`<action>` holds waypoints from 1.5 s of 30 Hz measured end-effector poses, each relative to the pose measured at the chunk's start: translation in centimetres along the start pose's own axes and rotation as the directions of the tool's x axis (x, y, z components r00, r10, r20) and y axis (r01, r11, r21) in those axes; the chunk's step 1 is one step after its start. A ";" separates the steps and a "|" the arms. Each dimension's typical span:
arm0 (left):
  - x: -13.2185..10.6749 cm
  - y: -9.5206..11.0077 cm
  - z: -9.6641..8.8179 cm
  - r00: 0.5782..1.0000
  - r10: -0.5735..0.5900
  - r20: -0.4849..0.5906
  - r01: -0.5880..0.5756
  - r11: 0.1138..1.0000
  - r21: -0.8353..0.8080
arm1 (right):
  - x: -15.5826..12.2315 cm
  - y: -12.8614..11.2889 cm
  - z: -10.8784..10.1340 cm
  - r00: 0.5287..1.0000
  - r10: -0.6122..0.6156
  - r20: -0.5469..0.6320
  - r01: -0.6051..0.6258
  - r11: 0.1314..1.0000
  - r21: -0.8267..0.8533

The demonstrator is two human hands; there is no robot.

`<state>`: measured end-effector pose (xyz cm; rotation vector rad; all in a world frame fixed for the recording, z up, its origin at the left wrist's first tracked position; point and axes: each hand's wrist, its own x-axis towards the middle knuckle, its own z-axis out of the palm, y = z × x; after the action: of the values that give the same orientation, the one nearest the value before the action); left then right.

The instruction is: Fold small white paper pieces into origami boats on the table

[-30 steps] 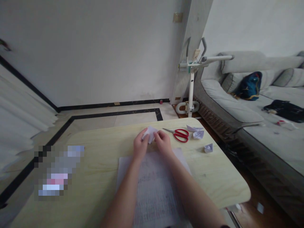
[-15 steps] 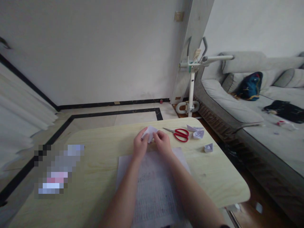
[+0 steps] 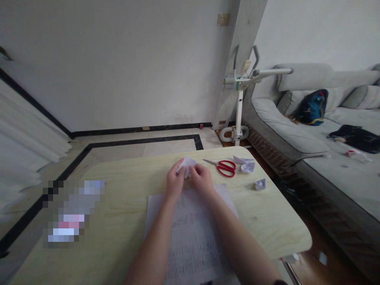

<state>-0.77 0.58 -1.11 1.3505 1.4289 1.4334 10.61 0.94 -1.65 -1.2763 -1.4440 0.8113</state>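
Between my two hands is a small folded piece of white paper [image 3: 187,163], raised over the far part of the table. My left hand [image 3: 175,180] grips its left side, thumb in front. My right hand [image 3: 202,177] pinches its lower right edge, the fingers curled. Beneath my forearms lies a large printed sheet [image 3: 192,237]. Red-handled scissors [image 3: 222,166] rest to the right of my right hand, blades pointing left. Farther right sit folded paper pieces [image 3: 247,168], and a small paper boat shape [image 3: 260,184] stands apart from them.
The pale wooden table [image 3: 124,221] has a rounded right corner. A blurred-out patch [image 3: 74,213] covers something on its left. Beyond the right edge are a grey sofa [image 3: 297,138] with a blue backpack [image 3: 314,107] and a white exercise stand [image 3: 239,107].
Both hands keep their hold on the folded paper. My right hand has shifted very slightly to the left; the other things stay put.
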 end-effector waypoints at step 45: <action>-0.1 0.9 -0.1 0.996 -0.078 -0.032 0.076 0.995 -0.063 | 0.1 0.3 0.6 0.999 0.017 -0.039 -0.015 0.999 0.044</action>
<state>-0.66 0.34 -0.28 1.2248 1.4312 1.4457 10.13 1.15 -2.04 -1.2656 -1.3787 0.8198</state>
